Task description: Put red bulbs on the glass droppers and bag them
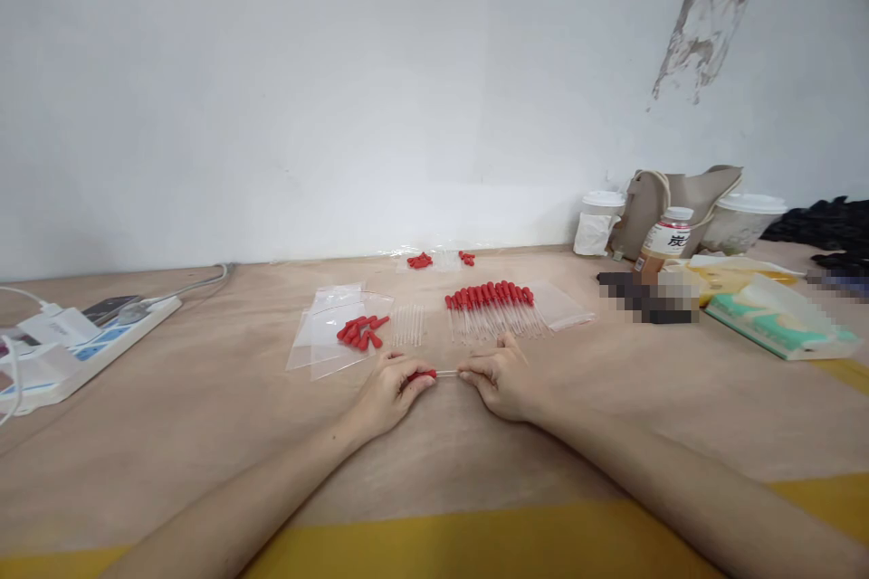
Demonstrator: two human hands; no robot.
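Observation:
Between finger and thumb, my left hand (396,389) pinches a red rubber bulb (425,374). My right hand (501,380) grips the far end of a thin clear pipette tube (446,373), whose other end meets the bulb's mouth. How deep the tube sits in the bulb is hard to see. Loose red bulbs (361,332) lie on a clear plastic bag beyond my left hand. Beside them several bare tubes (408,326) are lined up. Past my right hand is a row of pipettes with red bulbs (490,296) on their ends.
Against the wall are more red bulbs (419,261) in plastic. A white power strip (88,362) with plugs stands at left. At right are a drink bottle (663,244), lidded cups (600,222), a grey bag (642,210) and a tissue pack (780,321). Yellow tape (434,543) crosses the near table.

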